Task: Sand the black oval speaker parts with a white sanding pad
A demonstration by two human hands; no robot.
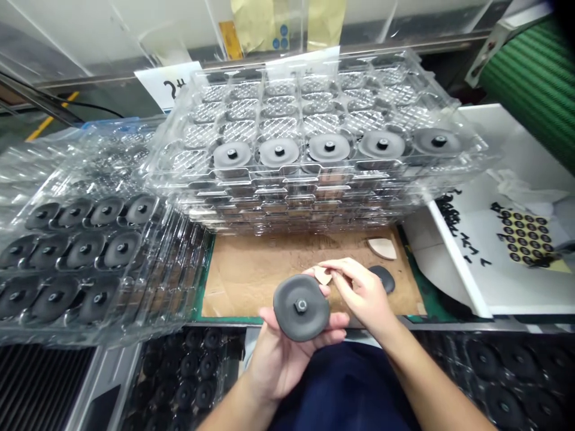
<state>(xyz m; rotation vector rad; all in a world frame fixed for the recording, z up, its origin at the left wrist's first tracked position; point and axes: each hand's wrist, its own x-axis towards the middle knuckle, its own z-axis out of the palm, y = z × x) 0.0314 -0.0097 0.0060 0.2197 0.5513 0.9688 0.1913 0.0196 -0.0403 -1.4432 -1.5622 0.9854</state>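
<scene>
My left hand [283, 362] cradles a dark grey round disc [291, 317] with a metal nut at its centre [300, 306], its face tilted up towards me. My right hand [362, 293] pinches a small beige piece [322, 275] between thumb and fingers, just behind the disc's upper rim. Below the right hand's fingers, a second dark disc [384, 278] lies on a brown cardboard sheet [256, 281]. A curved beige pad [381, 248] lies beyond it.
A tall stack of clear plastic trays [287, 200] holds grey discs [278, 152] in its front row. Another clear tray stack [85, 287] stands at left. A white board [453, 263] carries a sheet of small black rounds [523, 234]. Trays of black discs [188, 371] lie below.
</scene>
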